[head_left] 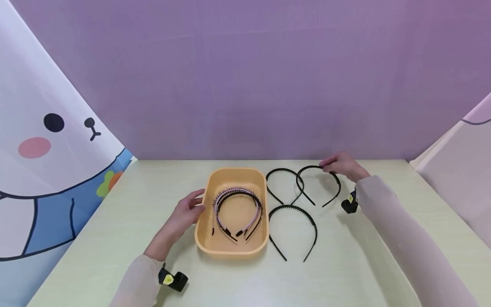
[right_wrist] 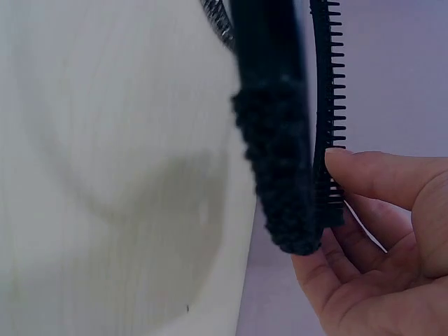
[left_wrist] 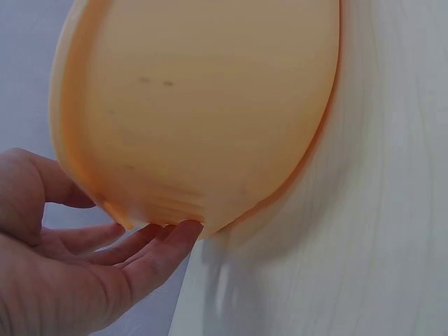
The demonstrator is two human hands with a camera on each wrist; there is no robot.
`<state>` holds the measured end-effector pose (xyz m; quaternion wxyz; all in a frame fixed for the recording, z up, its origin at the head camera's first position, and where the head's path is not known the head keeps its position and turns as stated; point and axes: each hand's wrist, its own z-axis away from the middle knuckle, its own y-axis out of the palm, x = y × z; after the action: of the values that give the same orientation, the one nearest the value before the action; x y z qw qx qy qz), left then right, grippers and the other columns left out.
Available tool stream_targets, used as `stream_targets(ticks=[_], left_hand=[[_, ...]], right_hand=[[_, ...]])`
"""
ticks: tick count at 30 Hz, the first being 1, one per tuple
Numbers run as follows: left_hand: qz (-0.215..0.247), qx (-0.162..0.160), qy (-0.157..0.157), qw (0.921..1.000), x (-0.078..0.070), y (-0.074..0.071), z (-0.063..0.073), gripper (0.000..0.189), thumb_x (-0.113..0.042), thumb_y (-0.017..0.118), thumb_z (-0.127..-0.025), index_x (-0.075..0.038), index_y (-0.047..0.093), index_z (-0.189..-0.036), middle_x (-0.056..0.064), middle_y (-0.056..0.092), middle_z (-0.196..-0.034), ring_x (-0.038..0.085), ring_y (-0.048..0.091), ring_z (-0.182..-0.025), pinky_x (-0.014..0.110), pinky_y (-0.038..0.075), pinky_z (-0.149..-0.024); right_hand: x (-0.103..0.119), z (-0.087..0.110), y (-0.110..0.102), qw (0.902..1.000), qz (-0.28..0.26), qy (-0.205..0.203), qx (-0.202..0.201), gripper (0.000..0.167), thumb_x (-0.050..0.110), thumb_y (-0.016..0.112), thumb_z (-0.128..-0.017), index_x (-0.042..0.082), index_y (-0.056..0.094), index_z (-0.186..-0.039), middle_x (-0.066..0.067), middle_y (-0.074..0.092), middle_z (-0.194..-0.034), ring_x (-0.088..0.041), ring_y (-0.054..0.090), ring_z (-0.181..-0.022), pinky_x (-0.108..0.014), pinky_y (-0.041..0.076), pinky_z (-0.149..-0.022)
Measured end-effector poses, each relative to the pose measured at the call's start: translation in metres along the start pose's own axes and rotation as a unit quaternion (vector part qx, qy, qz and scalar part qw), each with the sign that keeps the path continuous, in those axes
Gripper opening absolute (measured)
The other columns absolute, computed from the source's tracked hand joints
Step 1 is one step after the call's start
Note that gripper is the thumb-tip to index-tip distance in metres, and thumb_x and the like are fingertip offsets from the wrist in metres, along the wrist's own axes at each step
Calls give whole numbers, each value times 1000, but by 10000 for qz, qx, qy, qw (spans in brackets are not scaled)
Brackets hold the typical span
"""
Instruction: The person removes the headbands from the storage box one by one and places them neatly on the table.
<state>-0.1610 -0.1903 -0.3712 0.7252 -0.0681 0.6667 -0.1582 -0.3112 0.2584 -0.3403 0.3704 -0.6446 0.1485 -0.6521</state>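
Observation:
My right hand (head_left: 343,165) pinches a black toothed headband (head_left: 337,187) near the top of its arch, at the table's back right. In the right wrist view, the thumb and fingers sit on either side of its comb-like teeth, and a thick dark band blurs across the foreground. With fingers fairly straight, my left hand (head_left: 186,212) touches the left side of a yellow-orange plastic tray (head_left: 232,250). The left wrist view shows its fingertips against the tray's outer wall (left_wrist: 210,119). Inside the tray lie several headbands, among them a lilac one (head_left: 251,224) and a black one (head_left: 262,219).
Right of the tray, one black headband (head_left: 284,169) lies toward the back, its right leg crossing the held one. Another black headband (head_left: 315,230) lies closer to me. A purple backdrop (head_left: 245,85) rises behind the pale table (head_left: 356,264); a cartoon cloth (head_left: 57,179) hangs left.

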Motion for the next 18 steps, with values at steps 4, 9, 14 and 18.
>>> stream_targets(ticks=[4, 9, 14, 18], left_hand=[[-13, 7, -7, 10000, -1, 1, 1, 54, -3, 41, -96, 0, 26, -148, 33, 38, -142, 43, 50, -122, 40, 56, -87], [-6, 6, -26, 10000, -2, 1, 1, 54, -3, 41, -96, 0, 26, -148, 32, 38, -142, 42, 50, -122, 40, 55, -87], [-14, -12, -63, 10000, -2, 1, 1, 54, -4, 41, -97, -1, 26, -148, 31, 38, -143, 42, 50, -122, 39, 55, -86], [17, -5, -68, 10000, -2, 1, 2, 54, -5, 41, -97, -1, 26, -148, 31, 38, -143, 41, 51, -122, 39, 56, -86]], right_hand=[[-4, 1, -2, 10000, 2, 17, 26, 41, 5, 55, -92, -14, 51, -128, -33, 42, -139, -44, 48, -122, -51, 44, -101], [-10, 1, -5, 10000, 52, 0, 63, 42, 6, 55, -92, -15, 49, -128, -34, 40, -140, -45, 49, -121, -53, 44, -101], [-20, -3, -6, 9999, 124, 70, 34, 40, 5, 56, -91, -14, 52, -126, -34, 43, -137, -42, 52, -117, -49, 47, -98], [-26, -5, -7, 9999, 140, 59, -15, 40, 5, 57, -90, -15, 53, -125, -34, 48, -133, -36, 55, -112, -44, 50, -95]])
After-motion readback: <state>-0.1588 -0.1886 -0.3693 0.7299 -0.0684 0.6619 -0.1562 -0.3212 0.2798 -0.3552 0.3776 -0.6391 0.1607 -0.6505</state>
